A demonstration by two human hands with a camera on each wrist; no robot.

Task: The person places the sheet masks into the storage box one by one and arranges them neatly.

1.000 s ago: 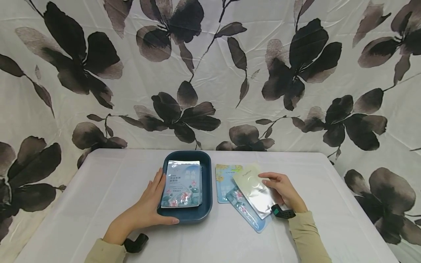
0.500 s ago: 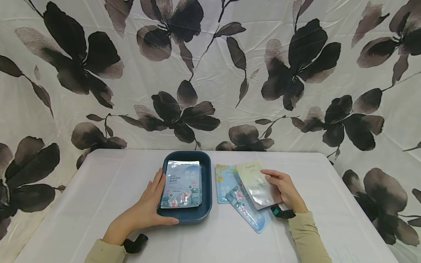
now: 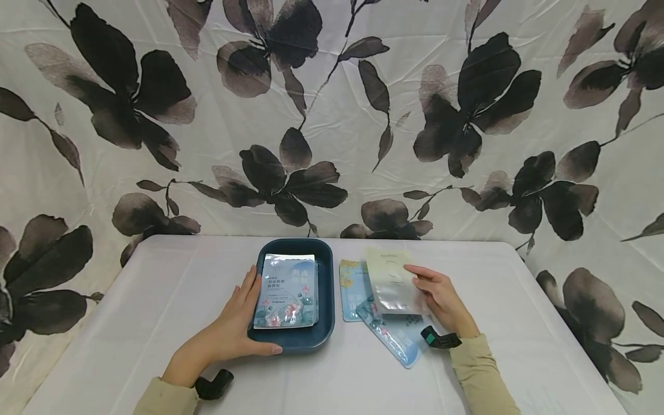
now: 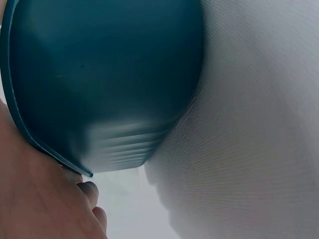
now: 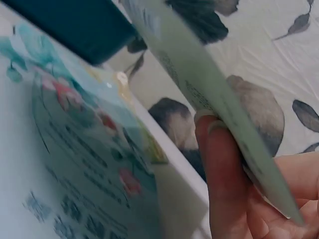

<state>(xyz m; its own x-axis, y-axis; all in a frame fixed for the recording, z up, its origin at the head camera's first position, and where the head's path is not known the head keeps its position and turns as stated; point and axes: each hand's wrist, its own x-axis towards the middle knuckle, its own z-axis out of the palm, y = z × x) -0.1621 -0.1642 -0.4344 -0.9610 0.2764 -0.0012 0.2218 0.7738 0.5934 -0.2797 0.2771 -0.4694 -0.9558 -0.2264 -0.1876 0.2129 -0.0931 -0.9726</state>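
Note:
My right hand (image 3: 443, 300) pinches a pale green and silver face mask sachet (image 3: 391, 282) by its right edge. The right wrist view shows this sachet (image 5: 199, 84) nearly edge-on between fingers and thumb, raised above the others. Beneath it on the table lie a blue sachet with pink flowers (image 3: 396, 343) and a blue one with a yellow top (image 3: 351, 291), both partly covered. My left hand (image 3: 236, 323) rests against a dark blue tray (image 3: 324, 300), straight fingers along its left side and thumb by the front rim. Inside the tray lies a stack of light blue sachets (image 3: 285, 291).
A white cloth covers the table (image 3: 197, 276), whose far edge meets a hanging curtain (image 3: 373, 104) with dark flowers. The tray stands just left of the loose sachets. Each wrist wears a small black camera, such as the left one (image 3: 214, 384).
The pale green sachet has turned more upright and come up and left in my right hand, baring more of the flowered sachet's lower part. My left hand and the tray have stayed put.

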